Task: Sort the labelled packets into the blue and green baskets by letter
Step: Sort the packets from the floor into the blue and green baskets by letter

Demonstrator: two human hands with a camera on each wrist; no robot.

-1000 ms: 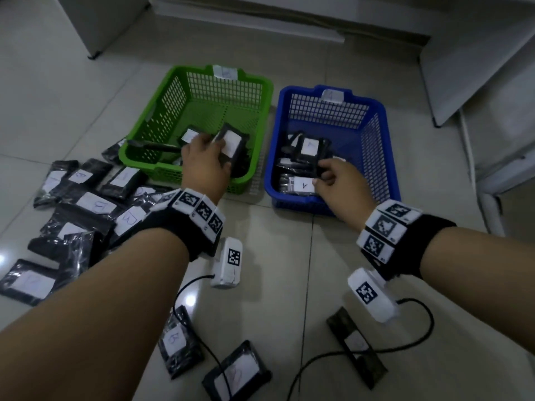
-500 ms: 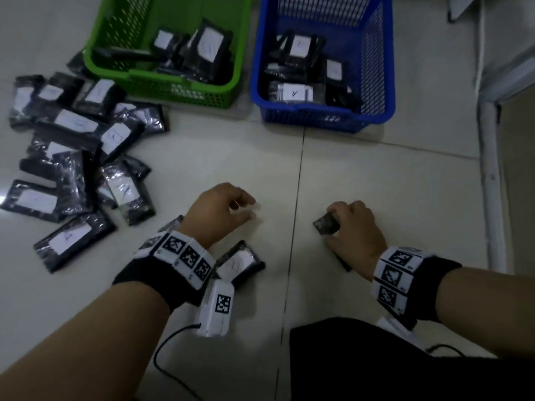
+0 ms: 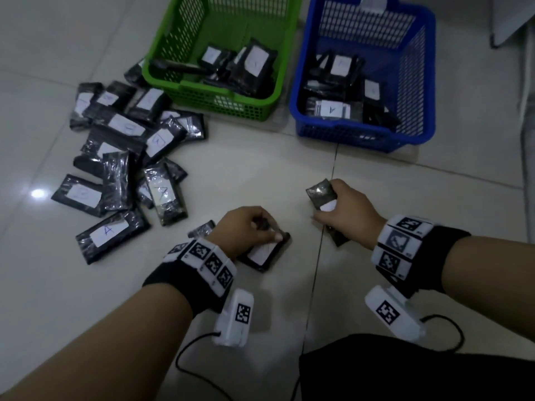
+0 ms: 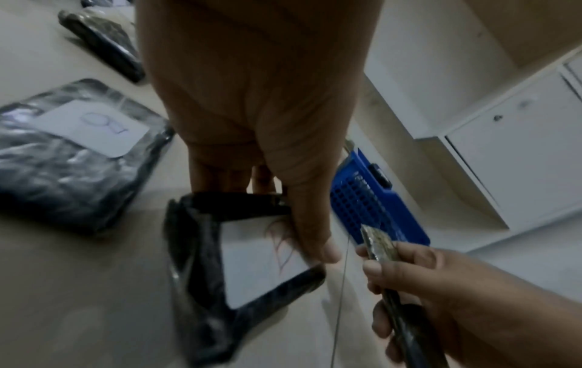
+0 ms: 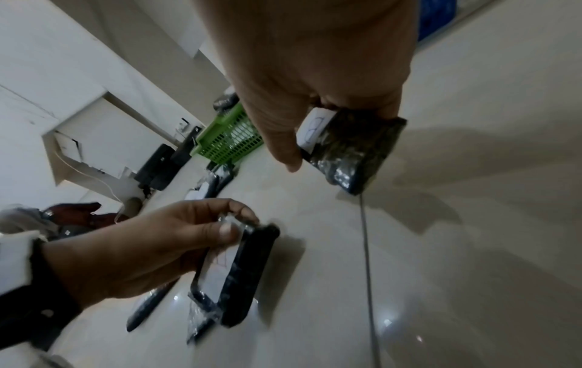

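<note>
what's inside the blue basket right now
The blue basket holds several black packets with white labels. The front packet reads A; the other labels are too blurred to read. The packets overlap, so any beneath them, and most of the basket floor, are hidden.

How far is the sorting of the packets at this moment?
Partly done. Several packets already lie in the green basket and the blue basket. In hand: the left hand grips a packet low over the floor, and the right hand holds another packet. Left: a pile of loose packets on the floor beside the green basket.
</note>
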